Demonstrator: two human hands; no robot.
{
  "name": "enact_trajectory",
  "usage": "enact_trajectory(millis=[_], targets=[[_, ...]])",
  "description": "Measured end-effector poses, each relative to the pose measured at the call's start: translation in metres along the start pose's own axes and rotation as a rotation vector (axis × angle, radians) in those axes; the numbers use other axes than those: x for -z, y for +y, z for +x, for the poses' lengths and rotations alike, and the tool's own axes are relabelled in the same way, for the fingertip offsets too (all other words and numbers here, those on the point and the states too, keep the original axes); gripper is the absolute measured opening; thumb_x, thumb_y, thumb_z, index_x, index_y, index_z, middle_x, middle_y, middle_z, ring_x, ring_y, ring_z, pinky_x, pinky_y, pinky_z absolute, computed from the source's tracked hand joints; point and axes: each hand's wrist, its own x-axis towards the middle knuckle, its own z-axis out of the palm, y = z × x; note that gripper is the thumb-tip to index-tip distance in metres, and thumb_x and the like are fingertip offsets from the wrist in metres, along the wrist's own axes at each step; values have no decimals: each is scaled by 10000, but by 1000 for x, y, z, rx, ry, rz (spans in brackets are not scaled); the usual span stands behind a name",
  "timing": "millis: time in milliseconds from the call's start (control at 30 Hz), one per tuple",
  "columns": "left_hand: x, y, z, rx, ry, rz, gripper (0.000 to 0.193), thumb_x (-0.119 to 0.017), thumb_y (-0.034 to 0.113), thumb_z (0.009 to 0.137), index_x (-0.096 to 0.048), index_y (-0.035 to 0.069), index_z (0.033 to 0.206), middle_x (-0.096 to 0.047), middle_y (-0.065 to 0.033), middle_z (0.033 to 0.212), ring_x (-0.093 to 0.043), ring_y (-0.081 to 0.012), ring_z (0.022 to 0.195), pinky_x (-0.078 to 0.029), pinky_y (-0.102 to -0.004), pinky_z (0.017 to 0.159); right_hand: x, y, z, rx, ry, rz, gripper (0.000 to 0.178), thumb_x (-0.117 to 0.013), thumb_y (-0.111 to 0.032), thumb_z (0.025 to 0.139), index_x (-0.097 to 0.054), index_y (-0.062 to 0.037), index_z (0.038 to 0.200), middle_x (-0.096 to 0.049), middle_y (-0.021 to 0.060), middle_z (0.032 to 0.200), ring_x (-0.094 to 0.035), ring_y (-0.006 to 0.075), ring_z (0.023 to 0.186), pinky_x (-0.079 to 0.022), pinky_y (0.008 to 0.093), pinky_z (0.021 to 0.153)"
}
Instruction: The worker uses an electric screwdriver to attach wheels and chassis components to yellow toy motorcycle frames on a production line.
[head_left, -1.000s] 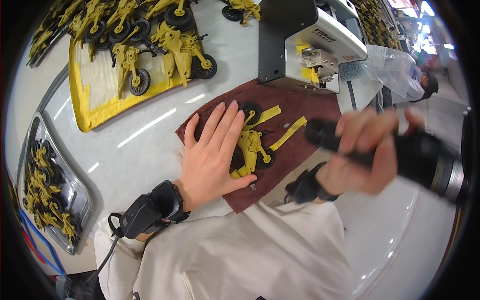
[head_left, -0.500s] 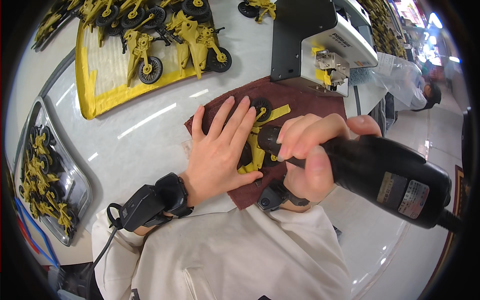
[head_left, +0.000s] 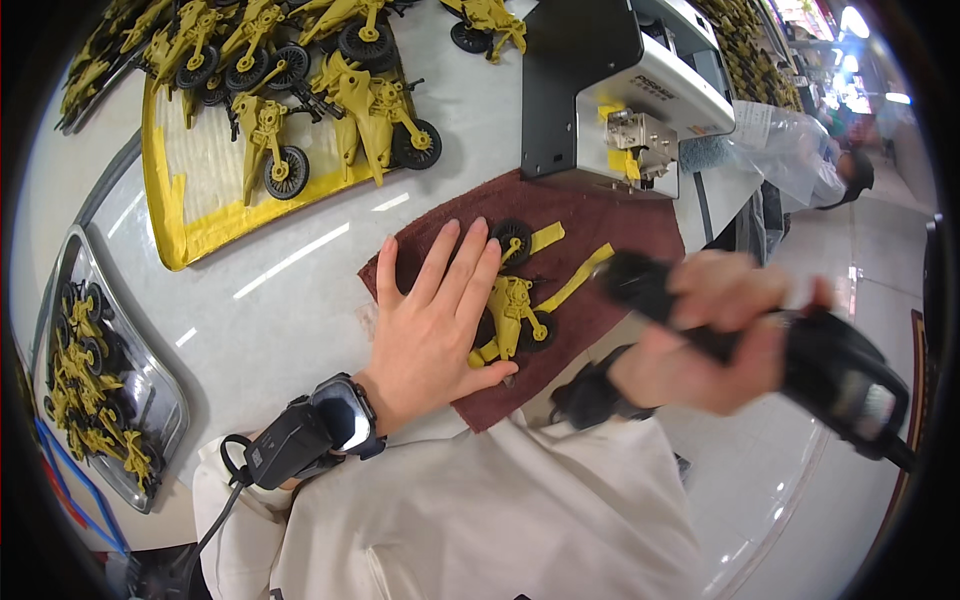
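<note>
"How far along is it?"

"Partway, I'd judge. The yellow plastic toy motorbike (head_left: 512, 310) lies on the maroon cloth (head_left: 630, 222), at three o'clock from the left hand (head_left: 430, 320), black spoked wheel (head_left: 541, 331) in place. That hand's flat, fingers spread."

"The right hand (head_left: 700, 368)?"

"Wrapped round a black cylindrical power tool (head_left: 832, 375), blurred, off the bike. Can't tell whether anything's left here."

"The others?"

"Wheeled bikes (head_left: 378, 112) on the yellow-edged board (head_left: 230, 232) at eleven, more in the silver metal tray (head_left: 172, 400) at nine; finished or not, I can't say."
</note>
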Motion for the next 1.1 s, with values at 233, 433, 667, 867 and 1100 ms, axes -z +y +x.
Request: enact_trajectory(millis=[233, 433, 667, 867, 1100], targets=[[-5, 1, 1, -13, 51, -9, 1033, -781, 498, 563, -370, 4, 1372, -357, -152, 1433, -321, -315, 1331, -117, -607, 1063, 22, 44, 63, 28, 398, -172, 130, -588, -133, 764, -574, -6, 742, -553, 61, 584, -549, 162, 540, -473, 298, 697], [-5, 0, -3, -10, 99, -37, 1004, -783, 478, 547, -399, 11, 1348, -404, -149, 1382, -355, -318, 1294, -116, -600, 1064, -1, 29, 47, -197, 400, 204, 471, -639, -3, 758, -414, 8, 1172, -547, 69, 622, -529, 170, 488, -452, 278, 550], [-2, -1, 3, -6, 65, -38, 993, -768, 519, 551, -414, 41, 1347, -411, -156, 1374, -362, -339, 1285, -127, -603, 1059, -29, 6, -12, -194, 195, 331, 563, -603, -56, 828, -229, 10, 1243, -547, 83, 685, -558, 197, 556, -496, 349, 587], [-2, -1, 2, -5, 67, -42, 976, -774, 506, 547, -424, 72, 1347, -410, -154, 1370, -363, -335, 1283, -137, -601, 1057, -40, 16, -8, -180, 216, 336, 493, -588, -43, 839, -257, 10, 1201, -558, 75, 715, -571, 182, 589, -490, 318, 676], [-6, -3, 1, 8, 62, -66, 953, -777, 448, 539, -427, 71, 1341, -400, -143, 1382, -357, -332, 1289, -149, -596, 1053, -58, 24, -7, -333, 250, 222, 506, -508, -112, 835, -279, -5, 1274, -464, 71, 667, -473, 181, 512, -431, 352, 563]])
